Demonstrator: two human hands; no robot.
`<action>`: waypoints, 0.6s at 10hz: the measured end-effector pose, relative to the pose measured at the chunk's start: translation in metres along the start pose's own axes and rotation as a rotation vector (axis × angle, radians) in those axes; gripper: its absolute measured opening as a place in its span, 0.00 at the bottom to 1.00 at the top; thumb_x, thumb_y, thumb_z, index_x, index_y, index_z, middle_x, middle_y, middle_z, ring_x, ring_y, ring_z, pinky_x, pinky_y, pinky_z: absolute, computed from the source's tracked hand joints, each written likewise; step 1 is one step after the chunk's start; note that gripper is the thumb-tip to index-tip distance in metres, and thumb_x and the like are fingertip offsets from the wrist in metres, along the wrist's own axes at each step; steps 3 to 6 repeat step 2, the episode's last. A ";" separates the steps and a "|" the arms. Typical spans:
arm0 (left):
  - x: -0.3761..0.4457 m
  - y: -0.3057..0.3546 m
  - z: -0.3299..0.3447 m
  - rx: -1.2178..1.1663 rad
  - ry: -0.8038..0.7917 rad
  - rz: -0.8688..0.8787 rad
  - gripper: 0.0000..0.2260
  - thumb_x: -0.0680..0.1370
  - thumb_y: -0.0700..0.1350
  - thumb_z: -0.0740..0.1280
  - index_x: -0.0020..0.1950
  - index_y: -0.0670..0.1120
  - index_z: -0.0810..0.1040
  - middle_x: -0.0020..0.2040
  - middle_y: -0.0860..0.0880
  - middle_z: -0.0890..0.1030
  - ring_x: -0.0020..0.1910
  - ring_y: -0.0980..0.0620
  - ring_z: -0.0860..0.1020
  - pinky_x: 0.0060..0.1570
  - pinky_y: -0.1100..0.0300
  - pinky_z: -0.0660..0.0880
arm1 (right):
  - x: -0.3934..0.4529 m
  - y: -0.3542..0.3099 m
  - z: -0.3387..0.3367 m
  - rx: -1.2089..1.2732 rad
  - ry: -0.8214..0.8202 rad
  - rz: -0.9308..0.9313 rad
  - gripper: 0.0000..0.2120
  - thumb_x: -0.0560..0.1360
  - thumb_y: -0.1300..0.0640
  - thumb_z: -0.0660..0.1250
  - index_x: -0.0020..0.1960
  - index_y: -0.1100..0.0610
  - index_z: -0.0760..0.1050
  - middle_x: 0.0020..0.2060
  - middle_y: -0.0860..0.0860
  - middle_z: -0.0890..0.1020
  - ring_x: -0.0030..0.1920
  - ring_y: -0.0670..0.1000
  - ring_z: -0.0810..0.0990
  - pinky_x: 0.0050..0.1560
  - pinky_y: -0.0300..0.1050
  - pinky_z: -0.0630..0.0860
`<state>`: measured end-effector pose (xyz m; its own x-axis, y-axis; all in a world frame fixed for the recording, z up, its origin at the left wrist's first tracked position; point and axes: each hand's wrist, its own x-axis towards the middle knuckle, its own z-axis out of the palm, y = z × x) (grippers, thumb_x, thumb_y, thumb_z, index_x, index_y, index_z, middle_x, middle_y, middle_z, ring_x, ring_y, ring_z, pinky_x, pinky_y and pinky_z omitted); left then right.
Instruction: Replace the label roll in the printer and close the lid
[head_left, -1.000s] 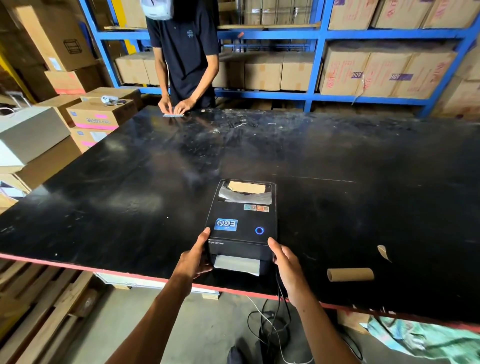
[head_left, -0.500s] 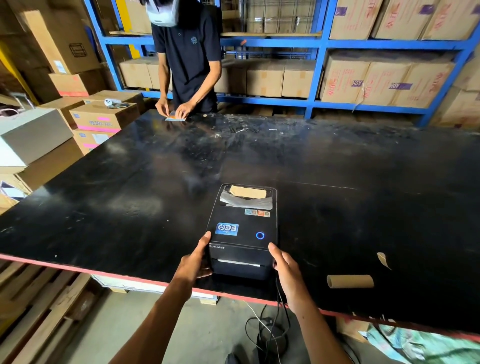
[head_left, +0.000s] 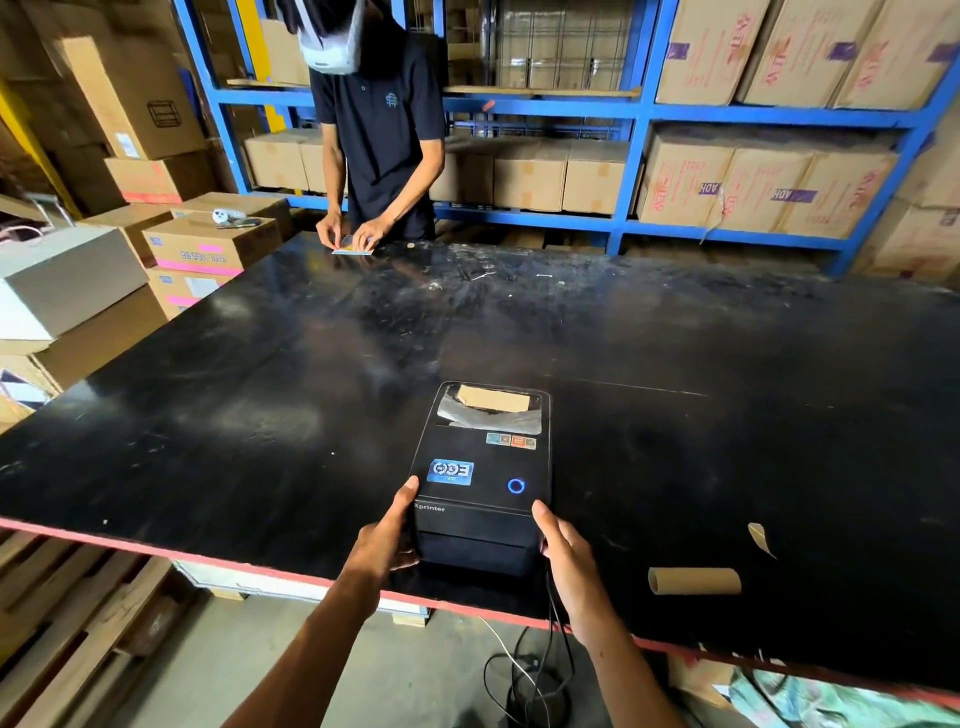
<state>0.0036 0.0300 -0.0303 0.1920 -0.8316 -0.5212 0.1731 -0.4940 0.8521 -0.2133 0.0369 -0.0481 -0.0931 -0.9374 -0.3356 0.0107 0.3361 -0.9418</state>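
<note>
A black label printer (head_left: 480, 467) sits near the front edge of the black table (head_left: 260, 415), lid down, blue ring light lit. Through its top window a roll with a brown core shows. My left hand (head_left: 387, 540) grips the printer's front left corner, thumb on top. My right hand (head_left: 563, 551) holds the front right corner. An empty cardboard roll core (head_left: 693, 581) lies on the table to the right of the printer.
A paper scrap (head_left: 759, 538) lies right of the printer. Cables (head_left: 535, 670) hang off the table edge below it. A person (head_left: 382, 135) works at the far side. Cardboard boxes (head_left: 208, 244) stack at left; blue shelving (head_left: 727, 114) with boxes stands behind.
The white label strip that stuck out of the printer's front slot is no longer visible. The front gap has shut. Both hands stay on the front corners.
</note>
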 end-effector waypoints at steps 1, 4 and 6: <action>0.001 -0.005 0.003 0.055 -0.007 0.000 0.24 0.67 0.69 0.66 0.42 0.49 0.81 0.41 0.49 0.86 0.44 0.47 0.84 0.29 0.62 0.79 | 0.000 -0.010 -0.001 -0.039 -0.021 0.011 0.22 0.75 0.41 0.62 0.60 0.55 0.76 0.55 0.49 0.79 0.57 0.52 0.77 0.55 0.44 0.71; -0.013 -0.015 -0.013 0.202 0.148 0.221 0.26 0.61 0.74 0.65 0.29 0.52 0.84 0.36 0.57 0.87 0.56 0.41 0.82 0.48 0.50 0.80 | -0.021 0.001 -0.002 -0.024 0.127 -0.081 0.11 0.77 0.51 0.64 0.51 0.56 0.80 0.50 0.50 0.83 0.54 0.50 0.79 0.49 0.33 0.71; -0.013 -0.015 -0.013 0.202 0.148 0.221 0.26 0.61 0.74 0.65 0.29 0.52 0.84 0.36 0.57 0.87 0.56 0.41 0.82 0.48 0.50 0.80 | -0.021 0.001 -0.002 -0.024 0.127 -0.081 0.11 0.77 0.51 0.64 0.51 0.56 0.80 0.50 0.50 0.83 0.54 0.50 0.79 0.49 0.33 0.71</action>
